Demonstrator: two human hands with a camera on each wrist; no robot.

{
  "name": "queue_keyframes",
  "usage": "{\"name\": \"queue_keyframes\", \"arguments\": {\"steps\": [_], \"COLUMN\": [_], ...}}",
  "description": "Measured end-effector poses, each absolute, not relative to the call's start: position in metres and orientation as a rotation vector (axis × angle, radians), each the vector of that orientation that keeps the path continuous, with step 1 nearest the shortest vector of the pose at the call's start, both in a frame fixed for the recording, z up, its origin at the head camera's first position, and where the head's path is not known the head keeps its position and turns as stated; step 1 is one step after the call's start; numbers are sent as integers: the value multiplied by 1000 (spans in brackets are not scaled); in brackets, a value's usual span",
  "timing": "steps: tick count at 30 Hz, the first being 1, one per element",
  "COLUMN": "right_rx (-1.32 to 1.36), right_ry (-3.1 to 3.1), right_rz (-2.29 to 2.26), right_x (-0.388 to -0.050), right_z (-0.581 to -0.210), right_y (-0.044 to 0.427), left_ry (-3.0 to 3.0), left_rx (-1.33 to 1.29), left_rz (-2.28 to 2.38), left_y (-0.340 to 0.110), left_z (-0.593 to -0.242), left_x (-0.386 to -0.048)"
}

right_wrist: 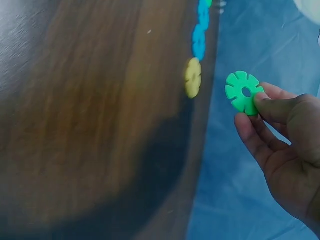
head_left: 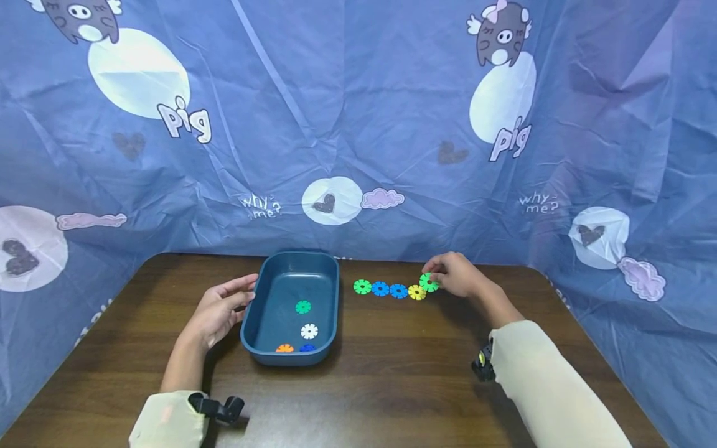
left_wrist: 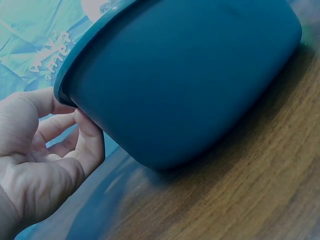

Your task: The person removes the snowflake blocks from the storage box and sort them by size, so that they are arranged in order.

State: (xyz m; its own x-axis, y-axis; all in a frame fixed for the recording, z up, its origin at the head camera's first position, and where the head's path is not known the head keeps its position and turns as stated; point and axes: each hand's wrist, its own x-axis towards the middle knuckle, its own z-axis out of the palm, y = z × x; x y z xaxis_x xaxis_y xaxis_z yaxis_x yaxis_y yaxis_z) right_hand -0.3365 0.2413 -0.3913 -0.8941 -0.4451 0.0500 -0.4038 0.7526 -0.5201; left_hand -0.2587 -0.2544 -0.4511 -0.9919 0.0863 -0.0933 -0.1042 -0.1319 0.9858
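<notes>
My right hand pinches a green notched plastic disc between thumb and fingers. In the right wrist view it is raised clear of the table. The row beside it ends with a yellow disc, after two blue discs and a green disc at the left end. My left hand holds the dark teal tray at its left side, thumb and fingers at the rim; some fingertips are hidden behind it. Inside the tray lie a green disc, a white disc, an orange disc and a dark blue disc.
The brown wooden table reaches back to a blue printed cloth hanging behind it. Black camera mounts sit at both sleeve cuffs. The disc row lies right of the tray, near the far edge.
</notes>
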Motion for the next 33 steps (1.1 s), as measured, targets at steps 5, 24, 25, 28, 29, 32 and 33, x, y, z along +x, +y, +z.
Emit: {"name": "queue_keyframes", "arguments": {"steps": [5,24,25,28,29,32,33], "right_rx": [-608,-107,-91,-64,-65,-69,-65], "right_ry": [2864,2769,2770,2777,2781,2790,2790], "right_rz": [-925,-1404,-1398,-1382,-1377,-1367,-1365], "right_x": [-336,-333,-333,-332,-332,-332,-332], "right_z": [-409,-460,-460,-460,-460,-459,-458], "right_y": [257,272,272,270,269,268,267], "left_ry": [1974,1988,1988,1987,1986,1983,1982], "left_rx": [-17,-7,-9,-27,-29,-33,-31], "left_rz": [2281,2274,2271,2268,2267,2268,2270], "left_y": [-255,-254,-254,-254,-255,-255,-256], "left_z": [-451,-452,-452,-453,-453,-453,-452], "left_x": [-258,-260,-260,-260,-260,-260,-260]}}
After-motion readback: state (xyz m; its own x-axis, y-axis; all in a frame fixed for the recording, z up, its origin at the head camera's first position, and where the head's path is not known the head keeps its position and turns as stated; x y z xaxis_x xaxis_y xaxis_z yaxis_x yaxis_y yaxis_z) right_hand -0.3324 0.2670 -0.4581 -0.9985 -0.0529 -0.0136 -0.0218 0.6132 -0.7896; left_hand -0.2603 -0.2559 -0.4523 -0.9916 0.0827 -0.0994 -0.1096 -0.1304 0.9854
